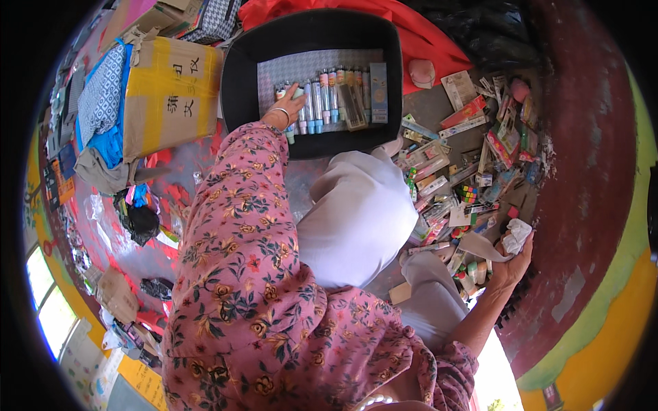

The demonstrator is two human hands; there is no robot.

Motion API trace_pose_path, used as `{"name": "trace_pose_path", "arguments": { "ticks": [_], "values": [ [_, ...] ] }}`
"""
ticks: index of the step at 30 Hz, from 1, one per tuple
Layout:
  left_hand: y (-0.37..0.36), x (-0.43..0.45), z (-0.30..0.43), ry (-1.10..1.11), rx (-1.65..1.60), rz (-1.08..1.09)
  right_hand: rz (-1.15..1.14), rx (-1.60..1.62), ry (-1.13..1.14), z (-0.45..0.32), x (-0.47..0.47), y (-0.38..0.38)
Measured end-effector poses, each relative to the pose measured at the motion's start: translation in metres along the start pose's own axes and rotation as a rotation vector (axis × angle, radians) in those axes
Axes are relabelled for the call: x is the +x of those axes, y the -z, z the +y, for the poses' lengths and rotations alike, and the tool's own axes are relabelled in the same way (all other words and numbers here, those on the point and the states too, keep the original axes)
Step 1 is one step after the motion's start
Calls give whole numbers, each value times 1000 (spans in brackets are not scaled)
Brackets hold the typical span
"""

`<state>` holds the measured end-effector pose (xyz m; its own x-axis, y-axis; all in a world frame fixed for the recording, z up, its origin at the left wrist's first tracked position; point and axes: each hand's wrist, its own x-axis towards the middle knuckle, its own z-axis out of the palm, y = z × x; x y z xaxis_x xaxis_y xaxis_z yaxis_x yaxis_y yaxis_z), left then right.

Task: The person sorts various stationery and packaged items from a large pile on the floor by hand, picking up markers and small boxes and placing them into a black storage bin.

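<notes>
Inside a black-walled bin (241, 67) with a houndstooth-pattern bottom, several clear tubes (326, 95) with blue, pink and pale green ends lie side by side in a row. My left hand (289, 107) reaches over the near wall to the row's left end, its fingers around a pale green-ended tube (291, 134). A clear case of dark sticks (353, 109) rests across the tubes, and a slim blue-grey box (379, 92) lies at the right. Out to the right, my right hand (516, 259) grips a crumpled white tissue or cloth (517, 235) above a heap of small goods.
Packaged stationery (429, 156), a puzzle cube (468, 193) and small bottles (475, 272) crowd the floor at right, beside a dark red wall (586, 205). A taped cardboard box (175, 97) with cloth stands left of the bin. Red sheeting (426, 31) lies behind it.
</notes>
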<state>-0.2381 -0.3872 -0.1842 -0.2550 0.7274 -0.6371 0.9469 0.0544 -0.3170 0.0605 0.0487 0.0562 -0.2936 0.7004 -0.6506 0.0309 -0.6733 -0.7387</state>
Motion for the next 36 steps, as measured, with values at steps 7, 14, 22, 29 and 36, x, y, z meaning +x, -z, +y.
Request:
{"name": "trace_pose_path", "arguments": {
  "ticks": [7,14,22,29,36],
  "values": [
    [-29,-28,4,289,-307,-80,-34,-21,-26,0,-2,-4],
    [-46,-54,-17,79,-115,-137,-220,-64,-76,-2,-8,-2],
    [-38,-15,4,594,-740,-234,-156,-79,-81,7,6,-8],
    [-45,49,66,979,-1227,-345,-189,-87,-157,5,5,8],
    [-32,23,48,1217,-1428,-205,-184,-25,-169,3,0,6]
  ]
}}
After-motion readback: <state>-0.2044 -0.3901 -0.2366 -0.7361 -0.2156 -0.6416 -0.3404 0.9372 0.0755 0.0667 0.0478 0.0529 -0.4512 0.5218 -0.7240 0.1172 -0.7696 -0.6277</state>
